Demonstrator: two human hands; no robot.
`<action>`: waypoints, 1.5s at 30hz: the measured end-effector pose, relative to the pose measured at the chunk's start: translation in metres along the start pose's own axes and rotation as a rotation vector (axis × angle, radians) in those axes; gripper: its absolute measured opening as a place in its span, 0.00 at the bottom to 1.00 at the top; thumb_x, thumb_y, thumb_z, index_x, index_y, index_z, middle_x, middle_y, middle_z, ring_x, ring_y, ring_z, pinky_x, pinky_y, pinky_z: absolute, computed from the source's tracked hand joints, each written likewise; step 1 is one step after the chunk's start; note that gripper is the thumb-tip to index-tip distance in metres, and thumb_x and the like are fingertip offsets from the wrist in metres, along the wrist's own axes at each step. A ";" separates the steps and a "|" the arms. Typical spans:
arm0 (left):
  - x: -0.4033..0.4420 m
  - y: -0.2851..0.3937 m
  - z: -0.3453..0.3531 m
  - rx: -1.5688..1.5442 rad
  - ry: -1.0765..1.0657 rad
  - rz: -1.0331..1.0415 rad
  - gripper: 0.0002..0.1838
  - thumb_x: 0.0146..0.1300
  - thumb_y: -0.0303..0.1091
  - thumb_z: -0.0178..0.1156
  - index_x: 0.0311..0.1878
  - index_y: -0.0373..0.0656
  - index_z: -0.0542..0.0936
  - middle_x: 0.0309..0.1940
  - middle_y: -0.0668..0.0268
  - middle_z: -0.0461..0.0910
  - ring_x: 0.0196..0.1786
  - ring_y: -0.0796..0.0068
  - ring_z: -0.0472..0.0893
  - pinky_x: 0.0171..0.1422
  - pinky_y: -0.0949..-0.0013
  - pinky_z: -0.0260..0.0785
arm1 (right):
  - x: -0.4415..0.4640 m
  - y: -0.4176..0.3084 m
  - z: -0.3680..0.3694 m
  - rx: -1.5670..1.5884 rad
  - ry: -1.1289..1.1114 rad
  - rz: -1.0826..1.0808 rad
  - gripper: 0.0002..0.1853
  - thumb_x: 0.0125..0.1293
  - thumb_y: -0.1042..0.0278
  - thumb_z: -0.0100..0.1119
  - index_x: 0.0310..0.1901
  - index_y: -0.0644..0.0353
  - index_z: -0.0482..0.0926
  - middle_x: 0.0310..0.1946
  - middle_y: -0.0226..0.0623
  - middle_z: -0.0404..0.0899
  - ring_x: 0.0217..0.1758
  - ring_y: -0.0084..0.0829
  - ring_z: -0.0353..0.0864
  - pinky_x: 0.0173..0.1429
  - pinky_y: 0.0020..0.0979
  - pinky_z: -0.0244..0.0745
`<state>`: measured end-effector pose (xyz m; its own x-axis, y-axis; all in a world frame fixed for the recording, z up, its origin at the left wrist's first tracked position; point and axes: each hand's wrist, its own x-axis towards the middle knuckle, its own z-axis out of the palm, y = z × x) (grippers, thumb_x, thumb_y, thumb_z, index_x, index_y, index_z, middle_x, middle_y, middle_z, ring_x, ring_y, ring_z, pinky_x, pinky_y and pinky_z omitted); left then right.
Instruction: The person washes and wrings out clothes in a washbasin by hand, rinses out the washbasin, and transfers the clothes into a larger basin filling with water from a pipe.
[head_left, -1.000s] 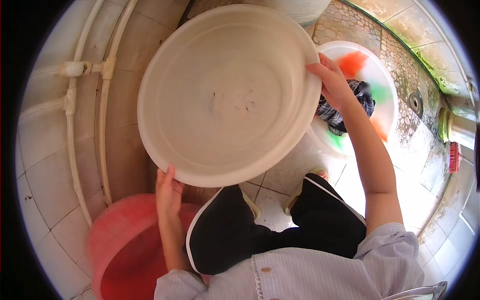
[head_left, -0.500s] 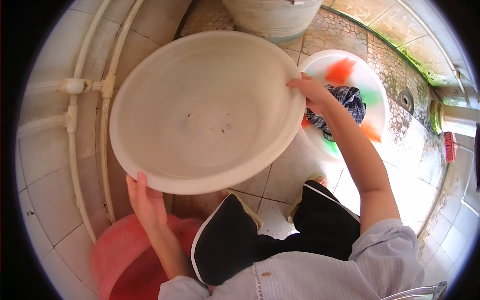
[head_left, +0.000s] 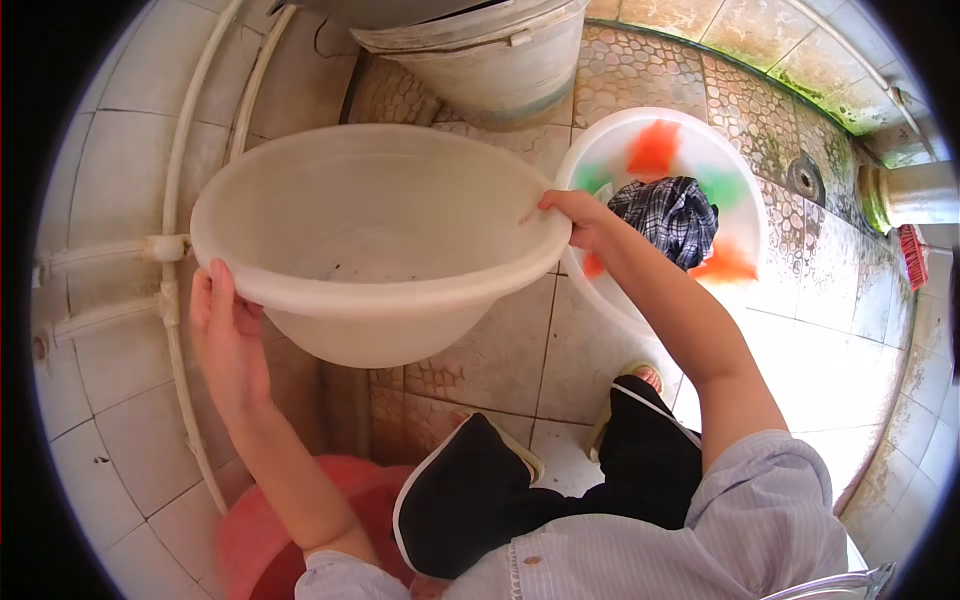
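A large white plastic basin [head_left: 400,335] is held up off the floor, tilted so that part of its inside shows, with a few dark specks near the bottom. My left hand [head_left: 228,335] grips its rim at the near left, thumb over the edge and fingers beneath. At the right side of the same rim, my right hand [head_left: 578,220] is closed with the thumb inside. Beyond my right forearm, a white washbasin with red and green patches [head_left: 745,180] stands on the floor, holding a crumpled dark plaid cloth [head_left: 665,215].
A big whitish bucket [head_left: 490,60] stands at the back. Low on the left sits a red tub [head_left: 255,520], partly behind my left arm. Pipes [head_left: 172,300] run along the left tiled wall. A floor drain [head_left: 805,178] and a red brush [head_left: 912,257] lie to the right.
The held basin has tipped from showing its full inside to a more upright position, shifting a little left. Both hands keep their grip, and the left hand has risen. The view has shifted slightly.
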<state>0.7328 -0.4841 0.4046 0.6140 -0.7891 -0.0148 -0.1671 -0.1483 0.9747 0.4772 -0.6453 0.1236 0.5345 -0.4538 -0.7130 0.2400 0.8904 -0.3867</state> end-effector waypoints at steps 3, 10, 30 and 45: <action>0.023 0.012 0.011 -0.002 -0.035 0.018 0.11 0.67 0.40 0.51 0.42 0.42 0.73 0.37 0.72 0.75 0.39 0.84 0.72 0.47 0.77 0.63 | 0.015 0.003 -0.005 0.078 -0.063 0.045 0.17 0.52 0.80 0.50 0.47 0.71 0.67 0.43 0.46 0.73 0.44 0.41 0.78 0.49 0.39 0.77; 0.075 0.034 0.038 -0.020 -0.094 0.045 0.11 0.65 0.39 0.54 0.40 0.40 0.74 0.33 0.72 0.75 0.37 0.85 0.73 0.45 0.79 0.66 | 0.026 0.004 0.009 0.155 0.049 0.130 0.12 0.51 0.79 0.54 0.37 0.58 0.65 0.33 0.33 0.68 0.32 0.27 0.71 0.30 0.27 0.70; 0.065 0.089 0.059 0.297 -0.220 0.287 0.12 0.60 0.43 0.60 0.34 0.44 0.76 0.23 0.78 0.68 0.30 0.90 0.68 0.46 0.81 0.64 | 0.032 0.031 0.039 0.147 -0.203 0.271 0.14 0.53 0.77 0.55 0.41 0.56 0.68 0.39 0.34 0.72 0.41 0.29 0.74 0.40 0.31 0.74; -0.110 -0.081 -0.059 -0.078 0.144 -0.321 0.15 0.67 0.35 0.48 0.55 0.43 0.65 0.48 0.65 0.72 0.51 0.73 0.73 0.51 0.68 0.68 | -0.026 0.001 0.019 -0.480 0.085 -0.306 0.18 0.53 0.72 0.53 0.46 0.70 0.70 0.38 0.43 0.77 0.37 0.33 0.78 0.38 0.31 0.74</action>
<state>0.7239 -0.3499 0.3401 0.7293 -0.6163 -0.2971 0.1081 -0.3251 0.9395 0.4795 -0.6317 0.1529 0.4267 -0.7069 -0.5641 -0.0324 0.6114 -0.7906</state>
